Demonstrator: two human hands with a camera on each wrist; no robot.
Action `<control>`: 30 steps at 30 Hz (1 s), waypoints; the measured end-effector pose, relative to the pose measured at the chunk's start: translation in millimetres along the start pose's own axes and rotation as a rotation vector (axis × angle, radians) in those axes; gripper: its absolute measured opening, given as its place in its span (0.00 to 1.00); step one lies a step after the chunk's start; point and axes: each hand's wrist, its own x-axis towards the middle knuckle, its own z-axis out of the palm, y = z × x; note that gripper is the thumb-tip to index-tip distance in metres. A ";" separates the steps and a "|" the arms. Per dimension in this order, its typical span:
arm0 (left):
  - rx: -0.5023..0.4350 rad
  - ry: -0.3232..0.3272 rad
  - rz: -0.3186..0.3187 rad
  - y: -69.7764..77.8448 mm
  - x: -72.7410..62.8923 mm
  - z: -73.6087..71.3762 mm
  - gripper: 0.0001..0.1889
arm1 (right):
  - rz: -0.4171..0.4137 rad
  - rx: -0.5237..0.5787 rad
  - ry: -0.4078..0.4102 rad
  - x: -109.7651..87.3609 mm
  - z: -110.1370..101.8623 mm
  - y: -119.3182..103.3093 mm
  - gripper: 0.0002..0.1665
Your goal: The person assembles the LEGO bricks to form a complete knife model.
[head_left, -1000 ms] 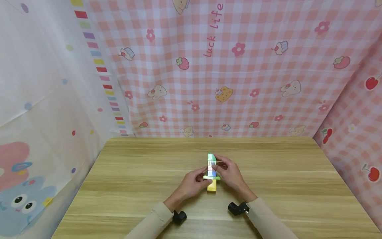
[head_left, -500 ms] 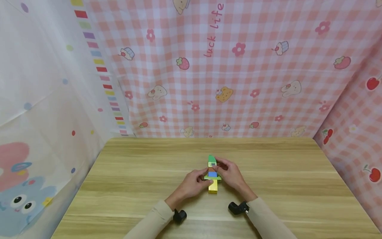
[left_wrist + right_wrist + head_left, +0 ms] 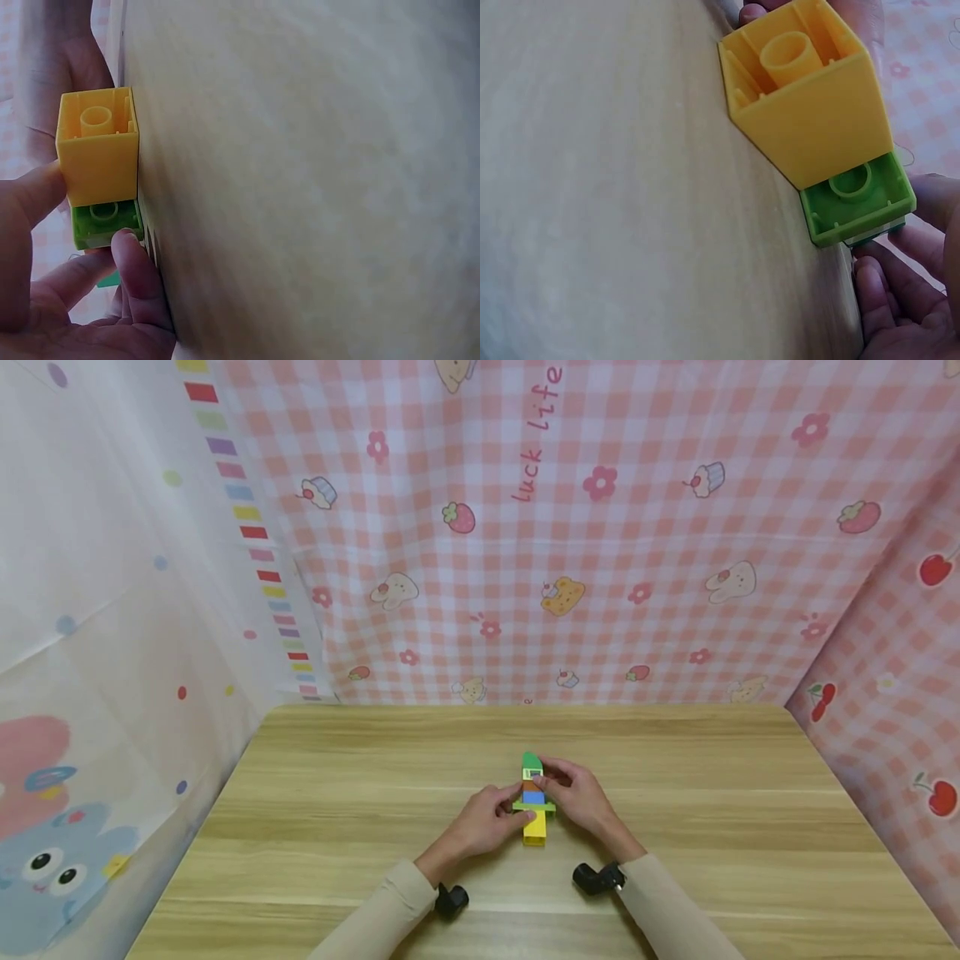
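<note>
In the head view a toy brick build lies lengthwise between both hands, above the middle of the table. Its near end is a tall yellow brick (image 3: 535, 832), whose hollow underside shows a round tube in both wrist views. Beyond it come a wide lime plate (image 3: 548, 807), a blue brick (image 3: 533, 797), an orange brick (image 3: 528, 786), a printed brick (image 3: 527, 773) and a rounded green brick (image 3: 531, 760). My left hand (image 3: 481, 821) holds the build around the yellow brick and lime plate, thumb on top. My right hand (image 3: 582, 793) grips the far section from the right.
A wood-grain table (image 3: 337, 785) spreads beneath the hands. Behind it hangs a pink checked cloth (image 3: 510, 560), with a white patterned cloth (image 3: 112, 610) at the left. Black wrist cameras (image 3: 597, 878) sit below both wrists.
The build has tipped slightly: its green end sits a little lower in view and the yellow brick's hollow end now shows. Glare on the bricks has gone. Both hands keep their hold.
</note>
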 end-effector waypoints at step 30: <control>-0.072 0.026 -0.107 -2.2 0.7 -9.1 0.32 | 0.038 -0.022 0.045 -3.3 -7.7 6.3 0.27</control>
